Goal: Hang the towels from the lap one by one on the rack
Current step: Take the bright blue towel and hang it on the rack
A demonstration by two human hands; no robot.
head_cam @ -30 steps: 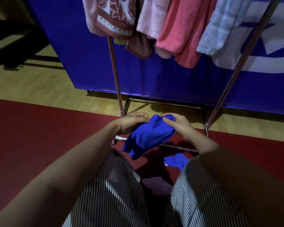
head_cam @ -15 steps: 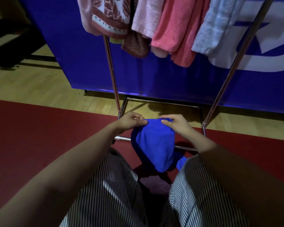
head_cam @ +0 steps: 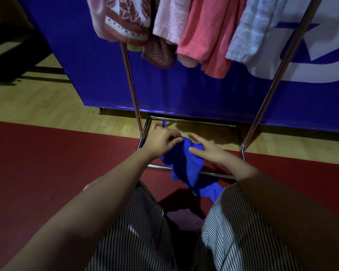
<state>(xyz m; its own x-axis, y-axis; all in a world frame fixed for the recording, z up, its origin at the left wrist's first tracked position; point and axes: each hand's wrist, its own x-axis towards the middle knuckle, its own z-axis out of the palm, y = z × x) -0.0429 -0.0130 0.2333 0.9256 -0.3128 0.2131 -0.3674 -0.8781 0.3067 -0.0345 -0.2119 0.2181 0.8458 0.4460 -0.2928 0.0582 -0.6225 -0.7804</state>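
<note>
A bright blue towel (head_cam: 186,165) hangs bunched between my hands, above my knees. My left hand (head_cam: 160,140) grips its upper left edge, and a blue tip sticks up past the knuckles. My right hand (head_cam: 205,148) pinches the cloth's right side between thumb and fingers. The towel's lower end droops toward my right knee. A pale purple towel (head_cam: 184,219) lies low between my striped trouser legs. The metal rack (head_cam: 131,81) stands in front, with several towels hung across the top: patterned red (head_cam: 129,18), pink (head_cam: 172,18), coral (head_cam: 209,34) and light blue (head_cam: 252,30).
A blue banner wall (head_cam: 184,90) stands behind the rack. The rack's base frame (head_cam: 194,124) rests on wood floor and the edge of a dark red mat (head_cam: 47,163). Its right upright (head_cam: 272,85) slants up to the right.
The towel went from a flat hanging sheet to a gathered bunch. Both hands shifted along its top edge and moved closer together, slightly forward toward the rack base.
</note>
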